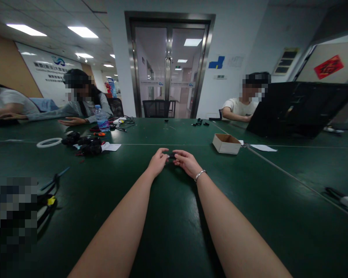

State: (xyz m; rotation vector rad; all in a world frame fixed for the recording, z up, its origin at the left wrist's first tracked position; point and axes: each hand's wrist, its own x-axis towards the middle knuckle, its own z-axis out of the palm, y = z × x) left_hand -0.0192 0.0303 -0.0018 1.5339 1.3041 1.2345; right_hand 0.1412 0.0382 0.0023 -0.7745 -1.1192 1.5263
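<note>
Both hands meet above the green tabletop, near its middle, with a small black piece with a silvery end (172, 156) between them. My left hand (158, 162) pinches its silvery left end between thumb and fingers. The fingertips of my right hand (188, 162) close on its dark right part. The fingers cover much of the piece, and it is too small for me to tell its kind. A silver bracelet (200, 175) circles my right wrist.
An open cardboard box (226, 144) stands right of my hands. Black gear (88, 144), a white ring (49, 143) and a water bottle (101, 119) are on the left. Small black pieces (200, 122) lie farther back. A large black monitor (301, 110) stands right; people sit across the table (174, 216).
</note>
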